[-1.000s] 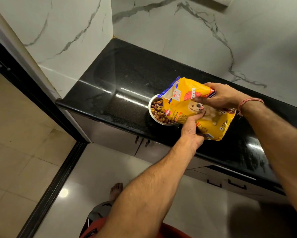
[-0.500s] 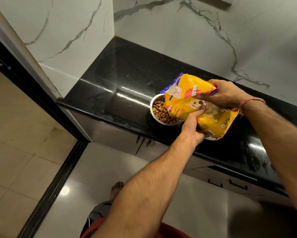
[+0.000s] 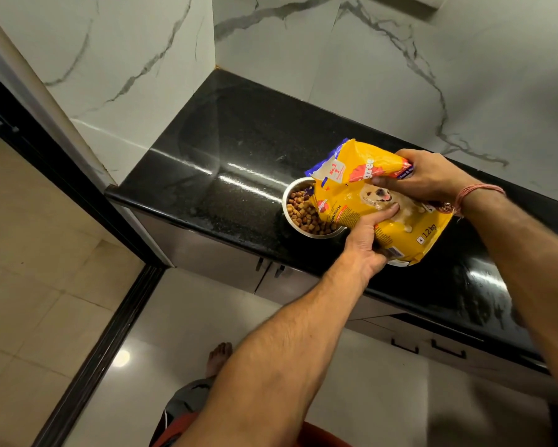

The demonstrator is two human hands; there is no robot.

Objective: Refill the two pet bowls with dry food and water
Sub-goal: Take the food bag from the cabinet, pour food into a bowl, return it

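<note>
Black counter (image 3: 239, 162): tilted bag (image 3: 368, 201), bowl (image 3: 290, 201)

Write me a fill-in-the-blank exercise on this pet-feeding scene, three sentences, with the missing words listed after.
1. The round steel bowl on the black stone counter holds brown dry ____.
2. The yellow pet-food bag is gripped by ____ hands, the left hand and the right hand.
3. The picture printed on the bag shows a ____.

Missing words: kibble; both; dog
</note>
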